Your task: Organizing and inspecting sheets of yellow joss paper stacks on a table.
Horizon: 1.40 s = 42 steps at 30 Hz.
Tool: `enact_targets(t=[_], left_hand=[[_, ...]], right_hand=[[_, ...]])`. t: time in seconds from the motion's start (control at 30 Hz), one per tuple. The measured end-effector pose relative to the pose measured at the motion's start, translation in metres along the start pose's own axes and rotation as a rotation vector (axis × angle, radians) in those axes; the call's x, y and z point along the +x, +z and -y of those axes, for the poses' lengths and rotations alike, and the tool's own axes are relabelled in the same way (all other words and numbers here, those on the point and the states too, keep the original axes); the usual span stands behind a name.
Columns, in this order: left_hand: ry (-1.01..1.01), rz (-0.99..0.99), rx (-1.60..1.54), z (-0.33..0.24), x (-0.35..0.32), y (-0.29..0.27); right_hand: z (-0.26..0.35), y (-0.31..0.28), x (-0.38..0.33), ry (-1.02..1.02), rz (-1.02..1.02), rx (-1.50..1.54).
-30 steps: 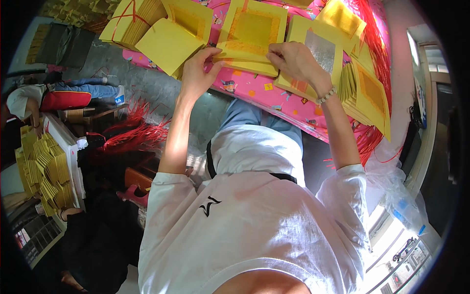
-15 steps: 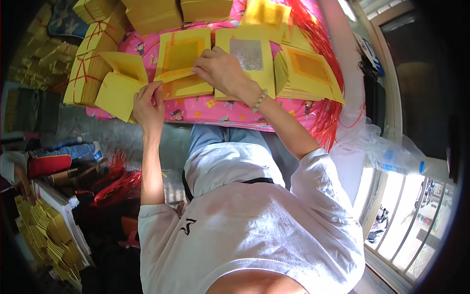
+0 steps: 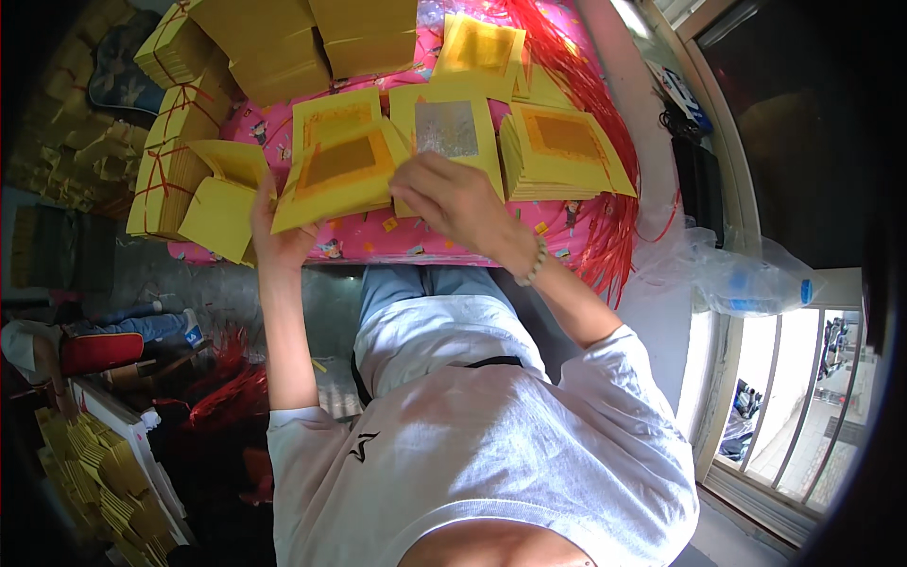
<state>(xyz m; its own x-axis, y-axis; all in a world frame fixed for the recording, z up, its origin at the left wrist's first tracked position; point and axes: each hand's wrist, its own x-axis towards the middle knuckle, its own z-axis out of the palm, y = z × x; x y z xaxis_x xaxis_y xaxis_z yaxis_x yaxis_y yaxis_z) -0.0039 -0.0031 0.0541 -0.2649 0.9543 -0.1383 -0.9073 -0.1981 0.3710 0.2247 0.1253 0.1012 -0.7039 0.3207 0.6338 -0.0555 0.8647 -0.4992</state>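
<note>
Between my hands a yellow sheet of joss paper [image 3: 342, 168] with an orange square is raised and tilted above a pile of the same paper [image 3: 331, 118]. My left hand [image 3: 281, 227] holds its left edge, some fingers hidden beneath it. At the right edge, my right hand [image 3: 458, 200], with a beaded bracelet at the wrist, pinches the sheet with fingers closed. Just beyond that hand lies a yellow sheet with a silver square [image 3: 446, 130]. Left of my left hand sits a folded yellow stack [image 3: 222, 213], its top flap lifted.
Yellow bundles tied with red string [image 3: 161, 180] line the table's left side, with large yellow blocks [image 3: 368, 38] behind. A fanned stack [image 3: 567, 142] and red strands [image 3: 605, 189] lie right. Pink patterned cloth [image 3: 416, 248] covers the table. Another person [image 3: 38, 350] is at far left.
The sheet has been lifted and turned up, showing its orange square. My right hand has moved down and right, my left hand slightly down. The whole view has shifted a little.
</note>
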Motion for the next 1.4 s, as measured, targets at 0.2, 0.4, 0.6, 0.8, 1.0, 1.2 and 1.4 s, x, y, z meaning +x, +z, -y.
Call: enact_targets(t=[0.2,0.4,0.6,0.8,1.0,1.2,1.4], left_hand=[[-0.029,-0.119,0.456,0.018,0.003,-0.007],[0.031,-0.066,0.494,0.012,0.001,0.044],[-0.016,0.036,0.512,0.035,0.033,0.063],[-0.134,-0.010,0.618,0.082,0.063,0.015],[-0.192,-0.118,0.842,0.097,0.063,0.014],[-0.252,-0.122,0.658,0.094,0.070,0.015],[-0.283,-0.139,0.517,0.096,0.068,0.029]], right_hand=[[0.020,-0.059,-0.035,0.109,0.065,-0.187],[0.015,-0.133,-0.050,0.302,0.084,-0.623],[-0.017,-0.145,-0.076,0.393,0.176,-0.723],[-0.026,-0.142,-0.076,0.472,0.140,-0.525],[-0.030,-0.142,-0.071,0.481,-0.057,-0.588],[-0.009,-0.105,-0.035,0.139,-0.206,-0.688],[0.003,-0.022,-0.051,0.102,0.049,-0.533]])
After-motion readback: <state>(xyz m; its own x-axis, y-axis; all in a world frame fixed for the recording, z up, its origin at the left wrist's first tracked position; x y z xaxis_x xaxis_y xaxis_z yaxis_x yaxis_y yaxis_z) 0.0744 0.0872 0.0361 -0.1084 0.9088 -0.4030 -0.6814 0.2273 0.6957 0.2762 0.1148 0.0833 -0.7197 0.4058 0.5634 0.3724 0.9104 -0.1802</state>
